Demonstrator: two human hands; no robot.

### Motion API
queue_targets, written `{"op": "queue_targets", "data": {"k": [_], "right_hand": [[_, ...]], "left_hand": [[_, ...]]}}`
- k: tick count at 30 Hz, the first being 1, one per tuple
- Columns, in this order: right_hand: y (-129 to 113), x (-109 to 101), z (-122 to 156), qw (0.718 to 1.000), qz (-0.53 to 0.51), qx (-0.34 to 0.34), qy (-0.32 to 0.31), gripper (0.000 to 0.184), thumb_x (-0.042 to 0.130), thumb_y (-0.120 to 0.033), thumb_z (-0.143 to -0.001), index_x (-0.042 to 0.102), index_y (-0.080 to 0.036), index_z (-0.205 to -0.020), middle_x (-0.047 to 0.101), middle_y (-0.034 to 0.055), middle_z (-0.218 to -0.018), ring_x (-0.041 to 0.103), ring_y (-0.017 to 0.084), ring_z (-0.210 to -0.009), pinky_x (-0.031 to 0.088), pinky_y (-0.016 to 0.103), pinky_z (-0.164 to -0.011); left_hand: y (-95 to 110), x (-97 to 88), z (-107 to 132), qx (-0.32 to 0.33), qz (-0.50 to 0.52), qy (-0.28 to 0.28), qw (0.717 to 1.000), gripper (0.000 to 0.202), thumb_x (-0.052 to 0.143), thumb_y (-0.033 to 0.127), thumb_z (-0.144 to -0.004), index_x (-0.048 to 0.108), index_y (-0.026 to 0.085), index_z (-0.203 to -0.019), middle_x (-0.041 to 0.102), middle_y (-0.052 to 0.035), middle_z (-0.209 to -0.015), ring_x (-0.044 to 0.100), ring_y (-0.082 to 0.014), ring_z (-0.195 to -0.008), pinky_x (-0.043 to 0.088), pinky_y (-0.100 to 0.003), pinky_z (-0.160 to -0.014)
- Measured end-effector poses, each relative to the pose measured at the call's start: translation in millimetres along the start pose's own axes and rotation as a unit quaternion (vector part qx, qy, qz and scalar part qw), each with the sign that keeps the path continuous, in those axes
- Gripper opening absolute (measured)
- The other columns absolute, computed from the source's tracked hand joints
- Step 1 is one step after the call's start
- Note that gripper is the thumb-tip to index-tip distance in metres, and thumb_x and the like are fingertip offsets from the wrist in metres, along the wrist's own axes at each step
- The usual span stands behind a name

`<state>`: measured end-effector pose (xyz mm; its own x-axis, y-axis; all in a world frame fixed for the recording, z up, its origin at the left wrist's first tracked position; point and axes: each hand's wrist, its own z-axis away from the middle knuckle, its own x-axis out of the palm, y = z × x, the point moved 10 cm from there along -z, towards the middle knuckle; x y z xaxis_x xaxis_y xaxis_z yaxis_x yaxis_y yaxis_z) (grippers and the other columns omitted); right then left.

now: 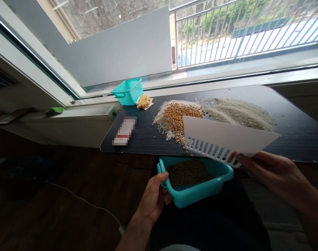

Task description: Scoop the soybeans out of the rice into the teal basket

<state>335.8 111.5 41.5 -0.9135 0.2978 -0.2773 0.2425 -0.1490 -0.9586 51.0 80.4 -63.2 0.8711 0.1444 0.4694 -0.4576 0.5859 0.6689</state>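
My left hand [156,191] grips the left end of a turquoise plastic basin [192,197], held below the table's front edge. Small dark green beans [190,172] lie in it. In my right hand [273,167] is a white flat plastic scraper [224,136] with a row of slots along its lower edge, tilted above the basin and partly covering the heaps behind. On the dark table [148,139] a pile of yellow soybeans [183,113] mixes with white rice-like grains [165,108]. Right of it spreads a wide heap of pale rice-like grains [239,111].
A second turquoise basin [131,91] stands at the table's back left, beside a crumpled yellow wrapper [144,101]. A phone-like blurred object [125,130] with a cable lies near the left edge. A radiator [85,122] and window with a railing [242,38] border the table.
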Motion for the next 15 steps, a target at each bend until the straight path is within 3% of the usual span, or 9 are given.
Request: {"op": "queue_targets", "data": {"k": [15], "right_hand": [[-7, 6, -3, 0.999, 0.019, -0.041, -0.013, 0.033, 0.075, -0.052, -0.045, 0.075, -0.028, -0.067, 0.073, 0.0, -0.067, 0.067, 0.021, -0.063, 0.056, 0.031, -0.064]], "left_hand": [[-1, 0.0, -1, 0.001, -0.001, 0.0, 1.0, 0.038, 0.069, 0.041, -0.065, 0.043, 0.017, -0.05, 0.037, 0.0078, -0.041, 0.037, -0.0053, -0.033, 0.025, -0.018, -0.034]]}}
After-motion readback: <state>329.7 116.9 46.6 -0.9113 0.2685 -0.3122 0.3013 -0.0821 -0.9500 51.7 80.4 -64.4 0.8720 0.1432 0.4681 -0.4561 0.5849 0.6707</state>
